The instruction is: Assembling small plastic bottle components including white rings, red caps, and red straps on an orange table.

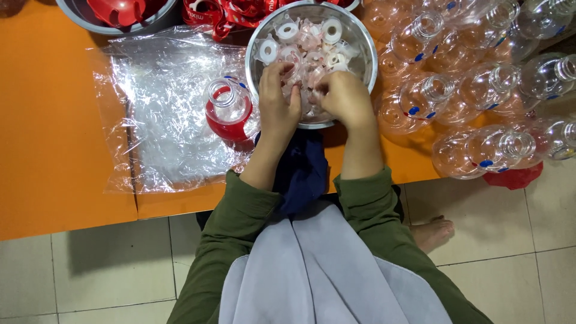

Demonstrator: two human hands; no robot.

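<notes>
While both hands: sunk into the same steel bowl [367, 54], straight ahead of the body, at the near edge of the orange desk [54, 150].
Left hand [279, 99]: fingers curled down among the white rings and clear plastic bits [306, 39] on the bowl's left half; closed on something small or only raking through, cannot tell.
Right hand [345, 96]: knuckles up, fingers bunched and tucked under on the bowl's near right; looks pinched around a scrap of the pile, though the grip itself hidden.
Gap between hands: very small, fingertips almost meeting over the bowl's middle.
Pile in bowl: mostly beyond the fingertips, toward the far rim; round rings, no long axis to speak of.
Nearer hand to the pile's thick part: left, reaching slightly farther in.
Red-filled bottle [229, 111]: upright, uncapped, just beside the bowl's left rim and close to the left wrist, standing on a crinkled clear plastic sheet [162, 120].
Empty clear bottles [480, 90]: heaped on their sides to the right of the bowl, mouths mostly toward the camera, closest to the right forearm.
Grey basin with red pieces [120, 15]: far left corner, well apart from both hands.
</notes>
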